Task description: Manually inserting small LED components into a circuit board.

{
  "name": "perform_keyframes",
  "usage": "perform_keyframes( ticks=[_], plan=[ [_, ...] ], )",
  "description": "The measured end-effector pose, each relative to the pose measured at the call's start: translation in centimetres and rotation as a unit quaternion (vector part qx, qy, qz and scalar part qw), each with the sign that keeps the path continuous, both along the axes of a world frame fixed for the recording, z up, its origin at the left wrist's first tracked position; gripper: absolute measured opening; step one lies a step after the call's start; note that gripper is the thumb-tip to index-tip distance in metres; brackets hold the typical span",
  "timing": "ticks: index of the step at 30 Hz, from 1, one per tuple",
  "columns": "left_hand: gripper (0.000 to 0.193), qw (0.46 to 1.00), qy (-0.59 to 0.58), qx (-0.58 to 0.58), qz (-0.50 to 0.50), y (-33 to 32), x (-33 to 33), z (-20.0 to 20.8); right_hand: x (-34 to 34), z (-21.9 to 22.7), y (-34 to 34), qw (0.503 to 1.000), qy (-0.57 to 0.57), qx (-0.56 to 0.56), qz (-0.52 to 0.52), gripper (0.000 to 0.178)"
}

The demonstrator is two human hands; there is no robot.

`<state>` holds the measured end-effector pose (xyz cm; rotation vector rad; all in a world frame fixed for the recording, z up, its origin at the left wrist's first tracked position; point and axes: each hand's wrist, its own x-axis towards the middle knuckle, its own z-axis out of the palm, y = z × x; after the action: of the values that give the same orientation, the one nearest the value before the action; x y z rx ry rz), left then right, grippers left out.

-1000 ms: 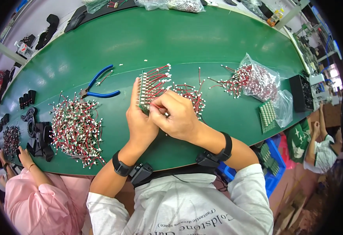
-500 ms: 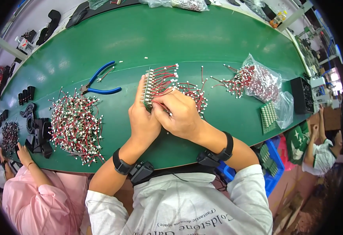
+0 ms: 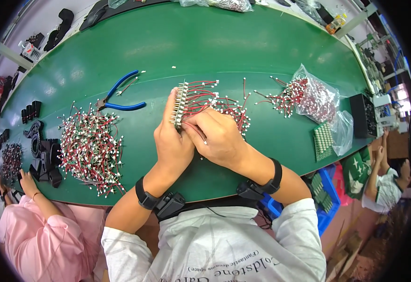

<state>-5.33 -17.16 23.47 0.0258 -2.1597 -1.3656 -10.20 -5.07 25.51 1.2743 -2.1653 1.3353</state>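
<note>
In the middle of the table, my left hand (image 3: 171, 143) is closed round a narrow green circuit board (image 3: 180, 105), held upright with its long edge along the fingers. A row of red and black wires with white plugs (image 3: 210, 83) sticks out from it to the right. My right hand (image 3: 222, 136) pinches a red wire lead at the board's near end; a white plug (image 3: 205, 142) shows below the fingers. The fingertips are partly hidden. Just behind the right hand lies a small heap of the same wire leads (image 3: 237, 113).
A large pile of wire leads (image 3: 90, 150) lies left, with blue-handled cutting pliers (image 3: 124, 107) beyond it. To the right are a clear bag of leads (image 3: 316, 98), a green board panel (image 3: 323, 142), a black box (image 3: 362, 115) and a blue crate (image 3: 331, 202). A co-worker in pink (image 3: 50, 239) sits left.
The board has tilted slightly and its wires reach a little further right. My right hand has shifted slightly at the board's near end. The co-worker at left has moved a little.
</note>
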Motion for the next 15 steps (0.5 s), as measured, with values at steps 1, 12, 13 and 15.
perform_keyframes(
  ticks=[1,12,13,15],
  plan=[
    [0.065,1.000,-0.001,-0.007,0.004,0.1,0.0,0.0,0.0,0.0,0.0,1.000,-0.002,-0.001,-0.001,0.011],
    [0.053,0.988,-0.052,0.147,-0.001,-1.1,-0.6,0.0,-1.0,-0.2,0.5,0.999,-0.034,-0.012,0.002,0.010],
    [0.049,0.973,-0.034,0.226,0.000,-1.4,-0.8,-0.3,-1.2,0.0,1.0,0.999,-0.051,0.010,-0.008,0.011],
    [0.035,0.948,-0.078,0.308,0.012,-2.2,-0.7,-0.5,-2.0,0.3,1.8,0.996,-0.084,0.010,-0.007,0.010]
  ],
)
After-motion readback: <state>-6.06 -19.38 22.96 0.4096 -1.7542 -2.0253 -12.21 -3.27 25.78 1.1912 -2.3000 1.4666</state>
